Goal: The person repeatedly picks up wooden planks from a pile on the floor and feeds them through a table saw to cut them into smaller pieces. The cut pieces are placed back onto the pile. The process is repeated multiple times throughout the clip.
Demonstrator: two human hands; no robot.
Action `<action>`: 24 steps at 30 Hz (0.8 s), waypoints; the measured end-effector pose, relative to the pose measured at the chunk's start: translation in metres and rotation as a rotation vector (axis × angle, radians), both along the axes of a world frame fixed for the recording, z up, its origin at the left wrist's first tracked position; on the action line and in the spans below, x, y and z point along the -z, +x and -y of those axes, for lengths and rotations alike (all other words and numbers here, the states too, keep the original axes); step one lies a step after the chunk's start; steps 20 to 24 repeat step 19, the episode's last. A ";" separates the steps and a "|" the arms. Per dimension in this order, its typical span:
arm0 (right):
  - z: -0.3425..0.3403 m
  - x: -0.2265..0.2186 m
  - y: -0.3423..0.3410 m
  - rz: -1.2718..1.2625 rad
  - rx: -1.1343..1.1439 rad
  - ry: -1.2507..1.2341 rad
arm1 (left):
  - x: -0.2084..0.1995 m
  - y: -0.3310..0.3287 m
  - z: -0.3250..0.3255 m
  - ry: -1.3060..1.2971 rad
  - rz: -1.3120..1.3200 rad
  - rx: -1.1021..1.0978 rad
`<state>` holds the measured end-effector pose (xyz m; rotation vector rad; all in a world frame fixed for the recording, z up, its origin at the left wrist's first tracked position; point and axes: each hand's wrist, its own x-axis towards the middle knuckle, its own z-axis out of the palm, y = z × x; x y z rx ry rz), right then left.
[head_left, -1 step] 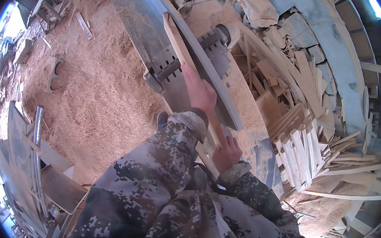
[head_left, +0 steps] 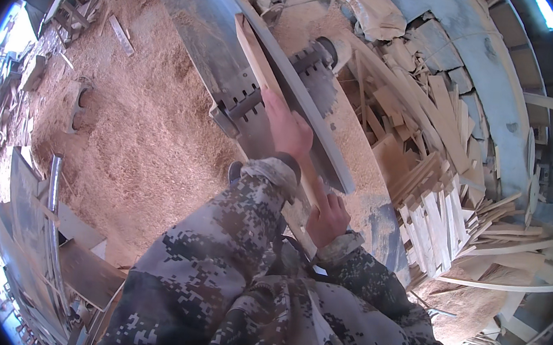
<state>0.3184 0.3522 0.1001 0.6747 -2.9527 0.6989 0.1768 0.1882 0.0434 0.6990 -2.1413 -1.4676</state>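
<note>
A long pale wooden strip [head_left: 254, 52] lies on the metal bed [head_left: 199, 43] of a jointer, close beside its upright metal fence [head_left: 320, 140]. It crosses the toothed slot [head_left: 246, 104] where the cutter sits; the blades themselves are hidden. My left hand [head_left: 289, 130] is pressed over the strip just on the near side of that slot, its fingers together and pointing forward along the wood. Nearer my body, my right hand [head_left: 328, 222] is closed around the strip's rear part. Both sleeves are camouflage-patterned.
Wood shavings [head_left: 141, 111] cover the floor left of the machine. Offcuts [head_left: 436, 223] and broken boards are heaped to the right. Sheet panels and a metal tube [head_left: 53, 196] stand at lower left. A loose stick [head_left: 122, 36] lies on the shavings.
The strip and both hands have shifted very slightly forward along the fence. My grip looks the same.
</note>
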 end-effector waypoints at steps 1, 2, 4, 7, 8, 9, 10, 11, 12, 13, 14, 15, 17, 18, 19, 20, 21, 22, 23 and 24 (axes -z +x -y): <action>0.014 -0.001 -0.015 -0.005 -0.013 0.010 | 0.000 -0.014 0.015 -0.002 -0.019 -0.006; 0.031 0.001 -0.031 -0.007 -0.024 0.025 | 0.004 -0.031 0.033 -0.015 -0.061 -0.018; 0.064 0.002 -0.065 -0.043 -0.040 0.058 | 0.010 -0.070 0.068 -0.065 -0.083 -0.070; 0.120 0.010 -0.122 -0.117 -0.076 0.031 | 0.018 -0.128 0.129 -0.098 -0.170 -0.105; 0.136 0.012 -0.137 -0.143 -0.091 0.005 | 0.019 -0.143 0.148 -0.107 -0.197 -0.101; 0.155 0.016 -0.155 -0.145 -0.094 0.016 | 0.023 -0.161 0.170 -0.132 -0.206 -0.098; 0.173 0.020 -0.170 -0.146 -0.092 0.027 | 0.026 -0.178 0.192 -0.115 -0.201 -0.071; 0.189 0.024 -0.185 -0.148 -0.089 0.040 | 0.030 -0.196 0.214 -0.114 -0.180 -0.047; 0.205 0.028 -0.201 -0.142 -0.091 0.026 | 0.032 -0.213 0.233 -0.112 -0.162 -0.025; 0.220 0.031 -0.215 -0.139 -0.096 0.012 | 0.033 -0.230 0.251 -0.148 -0.173 -0.043; 0.233 0.033 -0.228 -0.141 -0.107 -0.012 | 0.032 -0.245 0.268 -0.187 -0.186 -0.065; 0.243 0.033 -0.237 -0.142 -0.111 0.000 | 0.028 -0.251 0.278 -0.229 -0.203 -0.091; 0.264 0.035 -0.253 -0.145 -0.116 0.000 | 0.024 -0.260 0.296 -0.008 -0.117 -0.036; 0.267 0.033 -0.254 -0.098 -0.102 0.034 | 0.019 -0.264 0.302 0.099 -0.077 -0.007; 0.269 0.031 -0.253 -0.037 -0.077 0.073 | 0.017 -0.260 0.304 0.102 -0.078 -0.016; 0.269 0.031 -0.253 -0.037 -0.077 0.073 | 0.017 -0.260 0.304 0.102 -0.078 -0.016; 0.269 0.031 -0.253 -0.037 -0.077 0.073 | 0.017 -0.260 0.304 0.102 -0.078 -0.016; 0.269 0.031 -0.253 -0.037 -0.077 0.073 | 0.017 -0.260 0.304 0.102 -0.078 -0.016; 0.269 0.031 -0.253 -0.037 -0.077 0.073 | 0.017 -0.260 0.304 0.102 -0.078 -0.016; 0.269 0.031 -0.253 -0.037 -0.077 0.073 | 0.017 -0.260 0.304 0.102 -0.078 -0.016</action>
